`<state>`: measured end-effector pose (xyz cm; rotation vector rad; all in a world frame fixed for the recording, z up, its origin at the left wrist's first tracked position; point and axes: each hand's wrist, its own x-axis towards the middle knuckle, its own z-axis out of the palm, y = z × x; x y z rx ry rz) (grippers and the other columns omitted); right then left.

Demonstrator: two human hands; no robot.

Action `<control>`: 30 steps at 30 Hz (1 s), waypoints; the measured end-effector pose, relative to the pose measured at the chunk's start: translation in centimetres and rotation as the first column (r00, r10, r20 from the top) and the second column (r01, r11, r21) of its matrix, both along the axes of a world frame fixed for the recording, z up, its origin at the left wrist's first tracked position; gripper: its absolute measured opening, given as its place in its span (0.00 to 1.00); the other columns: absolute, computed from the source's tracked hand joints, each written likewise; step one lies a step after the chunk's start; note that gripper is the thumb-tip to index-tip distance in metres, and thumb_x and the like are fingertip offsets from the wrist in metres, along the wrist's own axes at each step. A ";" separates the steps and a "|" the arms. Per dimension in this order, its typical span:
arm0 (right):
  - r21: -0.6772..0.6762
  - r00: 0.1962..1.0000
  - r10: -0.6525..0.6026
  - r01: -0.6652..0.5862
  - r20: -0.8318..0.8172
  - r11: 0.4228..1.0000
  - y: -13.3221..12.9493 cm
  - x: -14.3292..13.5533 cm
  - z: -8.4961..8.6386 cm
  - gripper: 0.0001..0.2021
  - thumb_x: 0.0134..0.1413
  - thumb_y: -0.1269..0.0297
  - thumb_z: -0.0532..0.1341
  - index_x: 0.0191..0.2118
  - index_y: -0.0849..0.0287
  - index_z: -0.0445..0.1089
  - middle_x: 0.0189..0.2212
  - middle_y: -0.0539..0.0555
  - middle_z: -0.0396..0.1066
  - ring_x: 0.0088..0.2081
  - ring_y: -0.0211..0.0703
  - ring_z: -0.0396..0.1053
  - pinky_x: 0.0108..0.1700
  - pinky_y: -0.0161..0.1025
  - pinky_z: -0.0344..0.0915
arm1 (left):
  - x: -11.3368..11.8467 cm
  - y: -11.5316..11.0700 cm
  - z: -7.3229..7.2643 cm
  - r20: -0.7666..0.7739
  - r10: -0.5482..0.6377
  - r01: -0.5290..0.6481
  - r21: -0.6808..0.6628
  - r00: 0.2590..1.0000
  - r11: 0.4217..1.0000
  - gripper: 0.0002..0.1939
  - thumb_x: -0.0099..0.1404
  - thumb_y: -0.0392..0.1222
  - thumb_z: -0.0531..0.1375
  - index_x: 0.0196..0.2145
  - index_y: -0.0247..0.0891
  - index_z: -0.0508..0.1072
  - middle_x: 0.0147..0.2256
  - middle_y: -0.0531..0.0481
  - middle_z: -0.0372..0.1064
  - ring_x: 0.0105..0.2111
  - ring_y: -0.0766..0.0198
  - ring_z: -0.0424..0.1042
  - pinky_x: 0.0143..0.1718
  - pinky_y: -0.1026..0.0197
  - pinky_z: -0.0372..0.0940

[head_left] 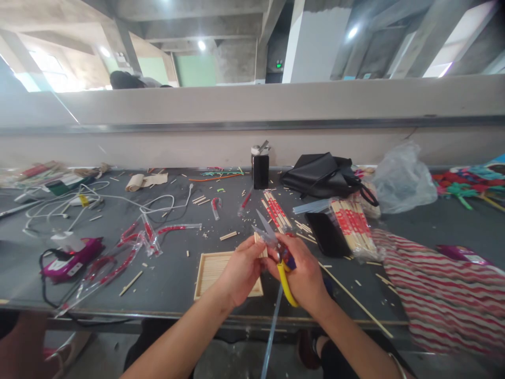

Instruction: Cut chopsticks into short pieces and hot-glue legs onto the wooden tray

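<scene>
Scissors with yellow handles are gripped by the right hand at the centre of the frame, just right of the middle, with the fingers curled about the loops. The blades are spread apart and directed toward the upper left. A short bundle of wooden sticks is pinched by the left hand, its thumb and fingers drawn close together, right beside the blades; whether the sticks are touched by the metal cannot be told, since that spot is blurred and partly covered.

Beneath the left hand, a shallow wooden tray is seen at the lower centre, partly hidden by the wrist. Small offcuts are scattered over the dark table. Right of centre, a black phone is laid flat, with a red-and-cream pack of sticks beside it. A black bag is placed farther back, next to a clear plastic bag at the right. Striped cloth is draped over the table edge at the lower right. White cables are tangled at the left, above a purple box.
</scene>
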<state>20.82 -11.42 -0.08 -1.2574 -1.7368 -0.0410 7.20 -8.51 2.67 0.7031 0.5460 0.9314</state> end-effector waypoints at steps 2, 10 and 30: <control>-0.005 1.000 0.002 -0.002 -0.015 1.000 0.0 0.0 0.0 0.20 0.52 0.66 0.63 0.52 0.55 0.63 0.40 0.55 0.71 0.41 0.48 0.70 0.45 0.45 0.68 | 0.1 -0.1 0.1 -0.003 -0.001 0.001 0.005 1.000 1.000 0.07 0.59 0.41 0.62 0.32 0.33 0.73 0.26 0.50 0.70 0.27 0.69 0.67 0.31 0.67 0.61; -0.049 0.999 0.016 -0.018 -0.050 0.999 0.3 0.2 0.1 0.21 0.52 0.60 0.64 0.51 0.56 0.63 0.43 0.57 0.72 0.42 0.49 0.71 0.44 0.46 0.69 | -0.1 0.0 0.7 -0.006 0.008 -0.008 0.012 1.000 1.000 0.08 0.58 0.40 0.62 0.32 0.31 0.72 0.25 0.48 0.72 0.27 0.66 0.70 0.31 0.66 0.62; -0.143 0.971 -0.023 -0.012 -0.238 0.990 0.0 0.8 -0.2 0.25 0.50 0.53 0.66 0.52 0.57 0.63 0.39 0.56 0.73 0.34 0.46 0.74 0.37 0.43 0.71 | -1.1 -0.2 1.3 -0.314 0.334 -0.120 0.544 0.889 0.831 0.13 0.66 0.48 0.54 0.29 0.37 0.67 0.27 0.52 0.66 0.31 0.64 0.64 0.39 0.63 0.58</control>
